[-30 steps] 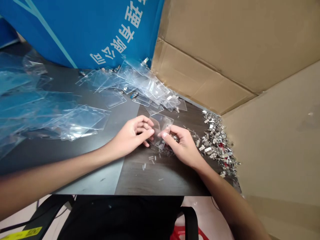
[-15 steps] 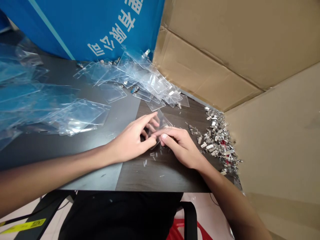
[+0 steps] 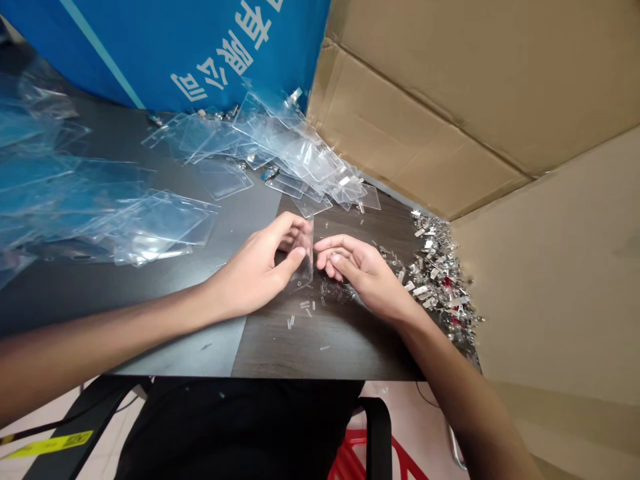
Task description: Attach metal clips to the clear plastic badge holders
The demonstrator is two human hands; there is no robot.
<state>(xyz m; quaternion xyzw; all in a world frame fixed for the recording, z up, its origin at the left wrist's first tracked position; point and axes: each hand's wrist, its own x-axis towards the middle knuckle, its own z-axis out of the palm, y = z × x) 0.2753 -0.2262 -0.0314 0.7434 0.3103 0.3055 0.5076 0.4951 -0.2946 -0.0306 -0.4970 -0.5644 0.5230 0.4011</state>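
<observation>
My left hand [image 3: 260,267] pinches a clear plastic badge sleeve [image 3: 303,261] between thumb and fingers and holds it nearly on edge above the dark table [image 3: 190,327]. A short gap to the right, my right hand [image 3: 357,267] rests on the table with its fingers curled together; whether they hold a small part I cannot make out. Tiny clear plastic bits [image 3: 303,310] lie on the table just below both hands.
A heap of metal clips [image 3: 440,273] lies at the right by a cardboard wall [image 3: 550,267]. Clear sleeves are piled at the back [image 3: 290,153] and on the left [image 3: 125,220]. A blue printed panel [image 3: 190,47] stands behind.
The hands, which worked together on the sleeve, have parted. My left hand has turned the sleeve up on edge, and my right hand has drawn back to the right.
</observation>
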